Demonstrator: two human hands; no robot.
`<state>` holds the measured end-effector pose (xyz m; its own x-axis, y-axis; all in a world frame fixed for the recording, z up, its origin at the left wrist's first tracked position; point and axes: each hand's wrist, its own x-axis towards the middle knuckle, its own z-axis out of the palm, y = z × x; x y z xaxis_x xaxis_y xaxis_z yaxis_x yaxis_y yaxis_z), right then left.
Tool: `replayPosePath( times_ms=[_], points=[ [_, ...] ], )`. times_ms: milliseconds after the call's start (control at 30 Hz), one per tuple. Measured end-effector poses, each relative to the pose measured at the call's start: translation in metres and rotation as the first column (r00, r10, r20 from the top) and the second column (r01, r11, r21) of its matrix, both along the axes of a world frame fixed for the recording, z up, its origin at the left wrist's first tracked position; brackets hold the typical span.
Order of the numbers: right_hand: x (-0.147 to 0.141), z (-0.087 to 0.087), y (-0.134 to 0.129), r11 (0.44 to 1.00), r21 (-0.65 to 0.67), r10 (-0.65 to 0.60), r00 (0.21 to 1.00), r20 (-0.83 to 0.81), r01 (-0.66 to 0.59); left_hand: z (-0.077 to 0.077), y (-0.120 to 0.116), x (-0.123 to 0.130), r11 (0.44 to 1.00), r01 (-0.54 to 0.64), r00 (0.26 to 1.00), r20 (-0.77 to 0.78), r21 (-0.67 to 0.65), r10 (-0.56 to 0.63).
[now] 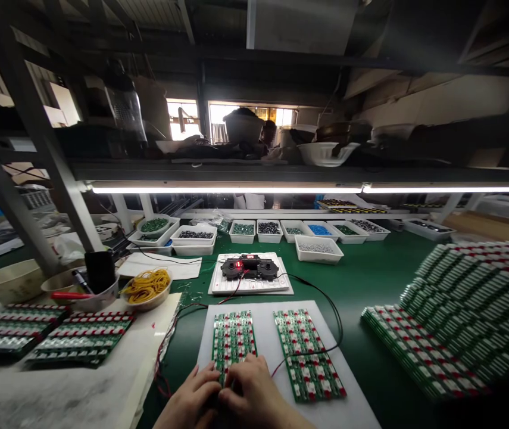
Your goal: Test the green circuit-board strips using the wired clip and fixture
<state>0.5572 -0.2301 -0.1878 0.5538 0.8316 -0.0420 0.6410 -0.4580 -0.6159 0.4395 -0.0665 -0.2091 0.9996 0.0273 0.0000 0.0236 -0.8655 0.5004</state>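
Observation:
My left hand (191, 396) and my right hand (254, 390) sit close together at the bottom of the view, fingers curled over the near end of a panel of green circuit boards (233, 339) with red and white parts. A second such panel (308, 356) lies to the right, apart from my hands. Both panels rest on a white sheet (276, 333) on the green bench. Whatever lies under my fingers is hidden.
Beyond my hands, a wired black test fixture (249, 267) sits on a white plate. A large pile of boards (455, 316) fills the right. Stacked boards (82, 336) and a bowl of yellow rubber bands (147, 286) stand left. White component trays (317, 247) line the back, under a low shelf (281, 173).

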Motion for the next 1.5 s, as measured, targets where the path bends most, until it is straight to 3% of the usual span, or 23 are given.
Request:
replayPosePath(
  times_ms=[433, 933, 1200, 1333, 1400, 1500],
  points=[
    [0.005, 0.005, -0.004, 0.999, -0.005, 0.037, 0.998, -0.055, -0.037, 0.002, -0.001, 0.001, 1.0, 0.002, 1.0, -0.004, -0.006, -0.002],
    [0.003, 0.005, -0.001, 0.999, -0.024, 0.027, 1.0, -0.013, -0.027, 0.015, -0.014, 0.001, 0.999, -0.031, 0.999, -0.027, -0.018, 0.031],
    [0.007, 0.015, -0.003, 0.998, 0.061, 0.009, 0.995, -0.1, -0.003, 0.032, -0.018, 0.003, 0.998, -0.034, 0.999, -0.035, -0.047, 0.032],
    [0.013, 0.02, 0.002, 0.99, 0.127, -0.042, 0.992, -0.121, 0.057, 0.038, -0.014, 0.009, 0.988, -0.157, 0.981, 0.112, 0.0, 0.156],
    [0.014, 0.019, 0.003, 0.986, 0.148, -0.057, 0.992, -0.116, 0.074, 0.036, -0.011, 0.011, 0.975, -0.223, 0.959, 0.178, 0.003, 0.219],
    [0.013, 0.012, 0.003, 0.986, 0.143, -0.072, 0.992, -0.108, 0.087, 0.027, -0.005, 0.012, 0.971, -0.229, 0.952, 0.194, -0.064, 0.237]
  ],
)
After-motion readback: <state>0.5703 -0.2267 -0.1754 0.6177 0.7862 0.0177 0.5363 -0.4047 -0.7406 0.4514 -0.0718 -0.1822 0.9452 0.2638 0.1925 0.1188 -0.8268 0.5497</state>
